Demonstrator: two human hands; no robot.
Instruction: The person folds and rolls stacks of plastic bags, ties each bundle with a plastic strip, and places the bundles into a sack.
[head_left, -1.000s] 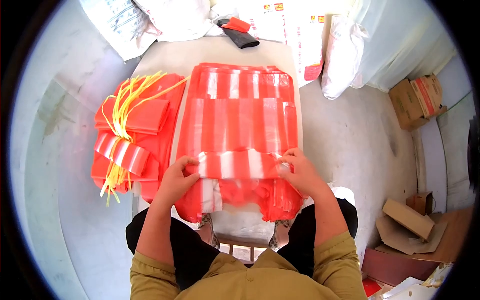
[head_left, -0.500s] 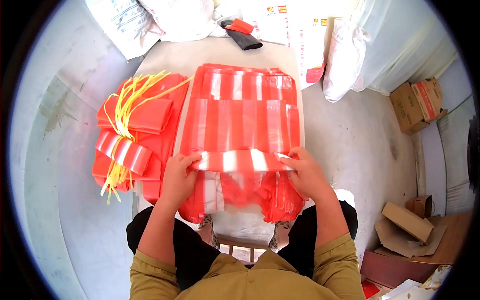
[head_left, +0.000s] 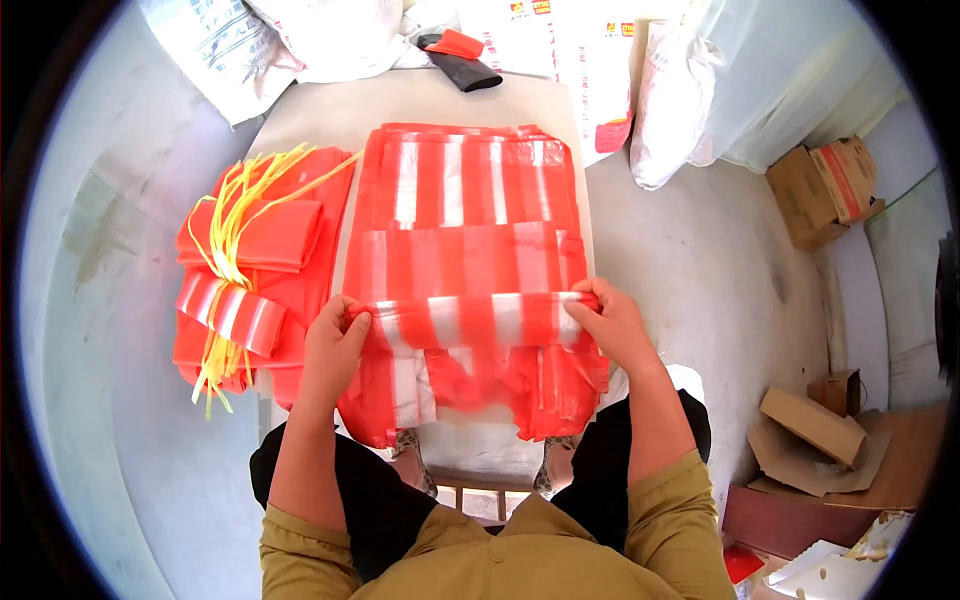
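A stack of red-and-white striped plastic bags [head_left: 470,180] lies on the table in front of me. Across its near half runs a folded striped plastic bag [head_left: 460,322], its near edge stretched between my hands. My left hand [head_left: 336,345] pinches the left end of this fold between thumb and fingers. At the right end, my right hand [head_left: 610,318] grips the same fold, thumb on top. Below the fold, the bags' two handle ends hang toward me over the table's near edge. The plastic between them is blurred.
Left of the stack lie folded red bags [head_left: 265,225] with yellow ties [head_left: 232,230] draped over them. A black-and-red roll [head_left: 465,65] and white sacks [head_left: 345,35] sit at the back. Cardboard boxes [head_left: 825,190] stand on the floor at right, and an opened carton [head_left: 815,440] nearer.
The folded bag's far edge has slid toward me over the stack. Both hands still grip the fold, now slightly farther apart. The whole view has shifted a little.
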